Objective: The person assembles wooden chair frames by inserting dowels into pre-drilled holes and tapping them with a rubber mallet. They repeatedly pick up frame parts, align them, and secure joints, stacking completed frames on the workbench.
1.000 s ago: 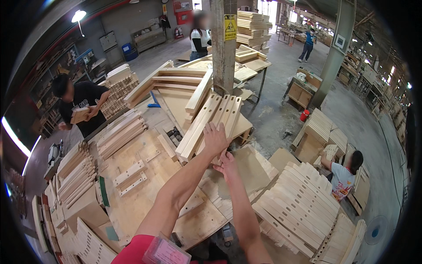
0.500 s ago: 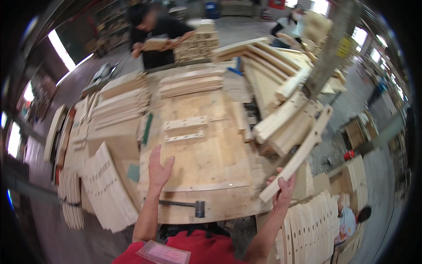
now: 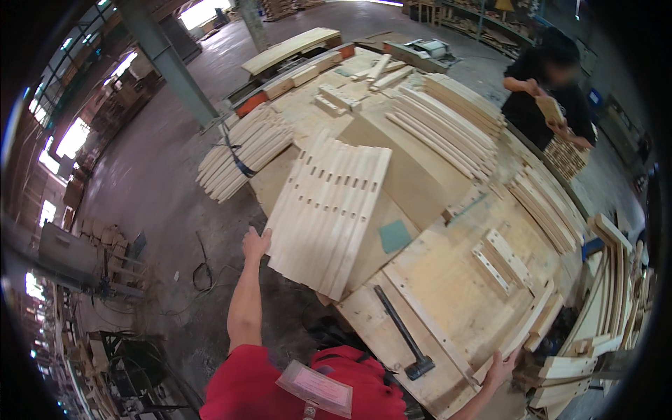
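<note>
R hand [image 3: 500, 365] partly cut off by a long pale wood slat [image 3: 521, 334] at the surface [image 3: 448, 273] edge, grip curled on it. L hand [image 3: 256, 243], arm out straight, fingers together, touching the near corner of the slotted slat stack [image 3: 327, 210]. Black hammer [image 3: 406, 334] lies between.

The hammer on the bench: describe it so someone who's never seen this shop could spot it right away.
Start at the big plywood workbench covered in pale wooden parts. Go to its near edge, between the fanned stack of slotted slats by the left hand and the right hand at the corner. The hammer lies flat there, the only dark, black-handled thing among light wood.
</note>
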Demonstrator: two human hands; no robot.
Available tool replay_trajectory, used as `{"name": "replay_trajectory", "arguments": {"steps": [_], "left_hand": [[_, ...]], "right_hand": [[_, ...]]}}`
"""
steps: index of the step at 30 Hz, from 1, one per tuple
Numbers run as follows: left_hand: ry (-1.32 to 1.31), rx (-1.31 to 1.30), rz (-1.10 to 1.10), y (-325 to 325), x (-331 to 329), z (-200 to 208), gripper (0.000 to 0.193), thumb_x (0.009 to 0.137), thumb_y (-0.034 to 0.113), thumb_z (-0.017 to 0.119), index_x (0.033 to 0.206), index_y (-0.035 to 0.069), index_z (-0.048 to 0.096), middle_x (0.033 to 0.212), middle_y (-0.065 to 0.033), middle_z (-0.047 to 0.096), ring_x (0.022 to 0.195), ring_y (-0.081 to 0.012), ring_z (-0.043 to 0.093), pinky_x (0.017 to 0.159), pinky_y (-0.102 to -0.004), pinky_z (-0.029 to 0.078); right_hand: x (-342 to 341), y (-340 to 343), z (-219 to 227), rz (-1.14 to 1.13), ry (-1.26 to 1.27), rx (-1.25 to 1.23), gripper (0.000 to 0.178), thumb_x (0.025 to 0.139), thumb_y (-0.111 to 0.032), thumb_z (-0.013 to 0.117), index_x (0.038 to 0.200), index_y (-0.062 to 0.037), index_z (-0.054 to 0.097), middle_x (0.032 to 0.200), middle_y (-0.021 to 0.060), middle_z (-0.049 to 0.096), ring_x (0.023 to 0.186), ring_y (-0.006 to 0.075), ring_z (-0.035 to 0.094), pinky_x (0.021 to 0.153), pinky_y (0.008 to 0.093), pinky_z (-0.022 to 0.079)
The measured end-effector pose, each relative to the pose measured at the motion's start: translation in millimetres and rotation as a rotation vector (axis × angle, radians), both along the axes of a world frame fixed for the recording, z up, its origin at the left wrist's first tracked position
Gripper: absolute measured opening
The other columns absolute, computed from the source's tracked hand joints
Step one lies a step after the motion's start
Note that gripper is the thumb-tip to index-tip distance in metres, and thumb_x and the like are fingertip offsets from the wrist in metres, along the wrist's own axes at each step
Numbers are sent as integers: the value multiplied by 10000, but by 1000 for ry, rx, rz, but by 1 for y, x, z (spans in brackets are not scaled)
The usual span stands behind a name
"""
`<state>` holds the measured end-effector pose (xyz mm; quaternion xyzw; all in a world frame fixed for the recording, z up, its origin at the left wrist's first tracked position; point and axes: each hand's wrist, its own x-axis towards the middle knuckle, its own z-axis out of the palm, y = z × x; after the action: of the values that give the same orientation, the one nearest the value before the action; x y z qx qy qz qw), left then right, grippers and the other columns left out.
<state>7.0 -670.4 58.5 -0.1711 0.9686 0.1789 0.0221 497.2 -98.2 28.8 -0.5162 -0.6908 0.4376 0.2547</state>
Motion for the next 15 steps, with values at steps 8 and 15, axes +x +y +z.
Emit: {"name": "replay_trajectory", "arguments": {"steps": [8,15], "left_hand": [[-322,526,-206,-55,-90,-15,729,779,455,821,1271,-59,660,1208,-173,723,1077,-252,695,937,-373,520],[195,361,-213,-5,-77,-3,550,792,368,825,1170,-9,694,1091,-184,736,1017,-313,703,905,-423,527]], "right_hand": [[-49,23,-27,62,-437,359,798,851,-122,714,1550,41,365,1531,264,472,1397,401,478,1153,423,371],[-67,38,-38,25,-516,146,906,817,-240,744,1582,0,322,1524,250,482,1389,384,488,1150,440,398]]}}
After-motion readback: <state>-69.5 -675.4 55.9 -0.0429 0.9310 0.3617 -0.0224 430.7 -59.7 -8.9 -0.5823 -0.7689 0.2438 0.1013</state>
